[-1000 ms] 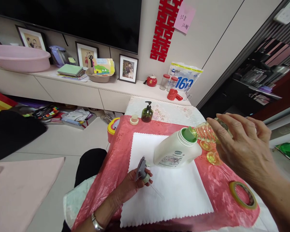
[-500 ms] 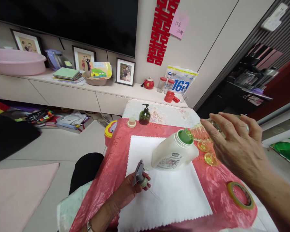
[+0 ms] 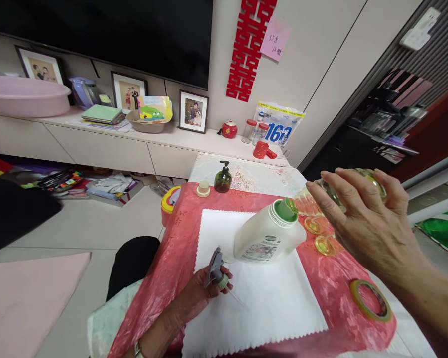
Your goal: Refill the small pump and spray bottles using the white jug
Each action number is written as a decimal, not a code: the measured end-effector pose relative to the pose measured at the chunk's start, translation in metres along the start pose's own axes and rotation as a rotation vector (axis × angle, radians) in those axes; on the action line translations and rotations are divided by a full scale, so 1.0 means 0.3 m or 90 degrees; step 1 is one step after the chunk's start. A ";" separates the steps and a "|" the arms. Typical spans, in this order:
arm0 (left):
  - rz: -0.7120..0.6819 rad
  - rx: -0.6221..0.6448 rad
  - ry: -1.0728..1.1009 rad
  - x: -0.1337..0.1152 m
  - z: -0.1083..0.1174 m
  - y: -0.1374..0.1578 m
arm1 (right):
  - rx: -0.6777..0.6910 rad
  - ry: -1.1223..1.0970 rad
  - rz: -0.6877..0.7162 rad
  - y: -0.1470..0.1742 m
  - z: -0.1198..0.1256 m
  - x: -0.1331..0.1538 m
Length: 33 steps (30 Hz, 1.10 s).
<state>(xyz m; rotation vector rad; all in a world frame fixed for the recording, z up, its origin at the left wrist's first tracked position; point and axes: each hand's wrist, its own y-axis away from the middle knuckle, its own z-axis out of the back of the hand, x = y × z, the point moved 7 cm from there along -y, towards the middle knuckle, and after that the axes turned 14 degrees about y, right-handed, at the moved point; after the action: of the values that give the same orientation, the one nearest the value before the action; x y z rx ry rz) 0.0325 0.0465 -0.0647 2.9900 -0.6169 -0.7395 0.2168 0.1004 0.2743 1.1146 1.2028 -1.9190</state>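
Observation:
My right hand (image 3: 371, 223) is wrapped round a clear ribbed bottle (image 3: 305, 203), which lies tipped on its side in the air. Its neck meets the green pouring spout (image 3: 282, 211) in the mouth of a white jug (image 3: 259, 238). The jug stands upright on a white scallop-edged cloth (image 3: 272, 303). Lower down, my left hand (image 3: 199, 293) grips a grey trigger spray head (image 3: 215, 263), its thin clear tube pointing down to the right over the cloth. Fingers hide much of the bottle's body.
Behind the jug are a dark green pump bottle (image 3: 223, 180) and a pale cap (image 3: 203, 189). Two yellow glass pieces (image 3: 313, 225) and a tape roll (image 3: 371, 300) lie on the right of the red table cover (image 3: 188, 219). A cabinet (image 3: 108, 146) runs along the wall.
My right hand has tilted slightly, lifting the bottle's far end, while its neck stays at the spout. My left hand with the spray head is nearly still.

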 end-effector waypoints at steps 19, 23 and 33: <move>0.002 -0.014 0.032 -0.005 -0.018 -0.003 | 0.079 -0.245 -0.093 0.044 -0.048 -0.002; -0.012 0.001 0.040 -0.013 -0.025 -0.001 | 0.090 -0.203 -0.220 0.120 -0.070 -0.054; -0.116 -0.129 0.093 -0.094 -0.047 -0.008 | 0.213 -0.555 -0.287 0.447 -0.021 0.151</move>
<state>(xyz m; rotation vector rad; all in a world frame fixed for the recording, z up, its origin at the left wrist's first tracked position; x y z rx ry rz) 0.0168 0.0580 -0.0396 2.9016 -0.2492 -0.5451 0.3082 0.0495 0.1788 0.0393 0.6669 -2.5932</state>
